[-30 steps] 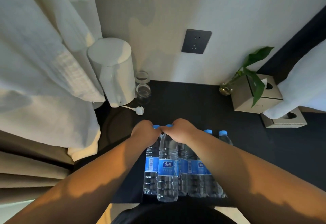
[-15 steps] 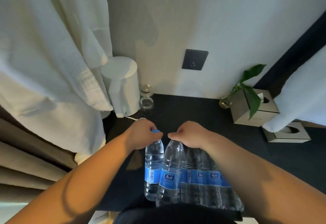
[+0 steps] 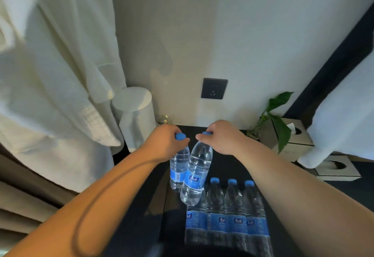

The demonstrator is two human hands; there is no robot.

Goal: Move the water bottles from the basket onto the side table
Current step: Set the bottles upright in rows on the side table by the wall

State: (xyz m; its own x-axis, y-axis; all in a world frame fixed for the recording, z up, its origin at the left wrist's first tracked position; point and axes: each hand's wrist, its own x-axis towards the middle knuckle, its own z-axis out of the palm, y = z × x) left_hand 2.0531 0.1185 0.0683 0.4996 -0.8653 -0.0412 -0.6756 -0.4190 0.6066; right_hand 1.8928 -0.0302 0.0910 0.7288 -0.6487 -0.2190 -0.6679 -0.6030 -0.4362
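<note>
Because necks give the surest hold, left hand (image 3: 166, 143): curled round left bottle (image 3: 179, 167) below cap.
Right hand (image 3: 220, 137): pinches tilted right bottle (image 3: 195, 175) likewise.
Both bottles: hanging over side table (image 3: 224, 161).
Remaining bottles (image 3: 228, 206): upright, nearer; basket indistinct.

White canister (image 3: 135, 119), wall socket (image 3: 214, 88), plant (image 3: 282, 131), tissue box (image 3: 293, 147), robe hanging left (image 3: 60, 74)

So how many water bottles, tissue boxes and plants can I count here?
Water bottles: 6 (left bottle in left hand, right bottle in right hand, 4 standing bottles, one cap hidden)
Tissue boxes: 2 (back box, front box)
Plant: 1
Total: 9
</note>
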